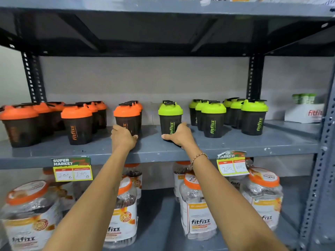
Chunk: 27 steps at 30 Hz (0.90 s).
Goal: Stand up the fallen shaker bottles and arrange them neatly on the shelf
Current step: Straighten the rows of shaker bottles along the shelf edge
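Observation:
Dark shaker bottles stand upright in rows on the grey shelf (235,144). Several at the left have orange lids (76,122); several at the right have green lids (253,116). My left hand (123,137) wraps the base of the front orange-lidded shaker (126,115) in the middle row. My right hand (178,135) grips the base of the front green-lidded shaker (170,115) beside it. More bottles stand behind each of these two, mostly hidden. No bottle lies on its side in view.
A white fitfizz box (304,113) with small green bottles sits at the shelf's far right. Price tags (72,169) hang on the shelf's front edge. Large orange-lidded jars (197,211) fill the shelf below. Another shelf board (163,33) runs close overhead.

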Available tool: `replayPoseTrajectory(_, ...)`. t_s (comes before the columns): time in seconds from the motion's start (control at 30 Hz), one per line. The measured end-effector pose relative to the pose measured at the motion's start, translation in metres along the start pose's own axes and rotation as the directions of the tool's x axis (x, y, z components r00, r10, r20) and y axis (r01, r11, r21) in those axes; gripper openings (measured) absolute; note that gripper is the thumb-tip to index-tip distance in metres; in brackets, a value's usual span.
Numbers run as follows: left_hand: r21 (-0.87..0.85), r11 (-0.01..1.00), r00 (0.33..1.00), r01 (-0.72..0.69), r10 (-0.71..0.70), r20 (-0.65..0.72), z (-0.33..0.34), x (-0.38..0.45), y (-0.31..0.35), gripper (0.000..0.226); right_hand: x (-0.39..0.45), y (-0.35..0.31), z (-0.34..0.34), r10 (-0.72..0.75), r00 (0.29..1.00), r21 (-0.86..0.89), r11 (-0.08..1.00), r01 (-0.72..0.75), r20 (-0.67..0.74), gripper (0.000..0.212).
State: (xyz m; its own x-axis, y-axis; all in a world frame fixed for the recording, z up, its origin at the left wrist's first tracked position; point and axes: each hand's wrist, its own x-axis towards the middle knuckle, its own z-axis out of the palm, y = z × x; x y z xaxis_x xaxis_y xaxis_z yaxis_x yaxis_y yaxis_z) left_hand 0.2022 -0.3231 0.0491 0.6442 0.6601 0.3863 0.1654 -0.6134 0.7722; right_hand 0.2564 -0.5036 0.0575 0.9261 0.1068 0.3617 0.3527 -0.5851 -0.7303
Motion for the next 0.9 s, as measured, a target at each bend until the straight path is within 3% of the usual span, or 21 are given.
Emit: replayPoseTrajectory(0.9, 0.039, 0.999, 1.0, -0.027, 0.026, 0.016, -0.006, -0.0068, 0.0021, 0.078, -0.0014, -0.001, -0.0006, 0.031, 0.999, 0.009, 0.999, -0.03, -0.018, 0.081)
